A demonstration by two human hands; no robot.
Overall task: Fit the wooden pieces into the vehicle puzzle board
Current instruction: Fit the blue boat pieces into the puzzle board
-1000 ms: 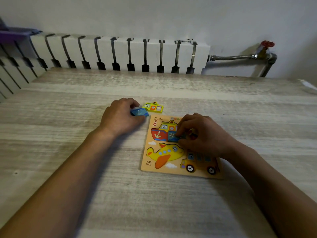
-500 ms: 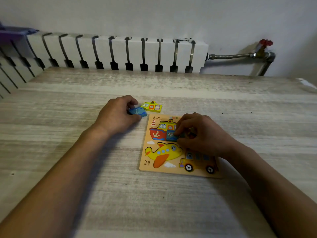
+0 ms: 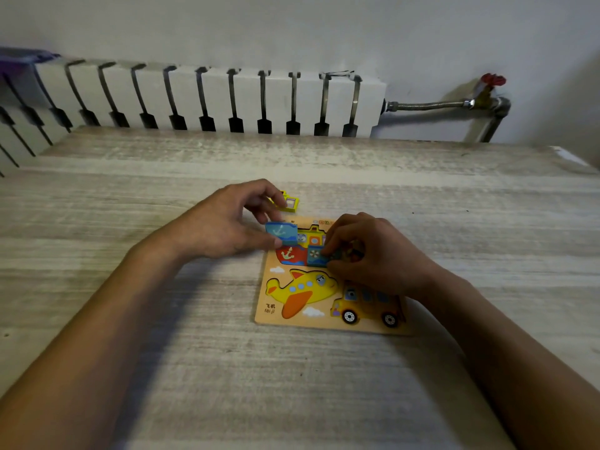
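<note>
The vehicle puzzle board (image 3: 269, 315) lies on the wooden table, showing a ship at the top, a yellow plane (image 3: 305, 285) and a yellow bus (image 3: 367, 308). My left hand (image 3: 224, 222) pinches a blue piece with a white anchor (image 3: 281, 233) over the board's top left corner. My right hand (image 3: 370, 254) presses a blue piece with a lifebuoy (image 3: 316, 254) into the ship's hull, beside the printed red anchor. A loose yellow piece (image 3: 289, 203) lies on the table just behind the board, partly hidden by my left fingers.
A white radiator (image 3: 207, 99) runs along the wall behind the table's far edge. A metal pipe with a red valve (image 3: 492, 81) stands at the back right.
My left hand has lifted the blue anchor piece off the table and carried it right, over the board's corner. My right hand stays on the lifebuoy piece.
</note>
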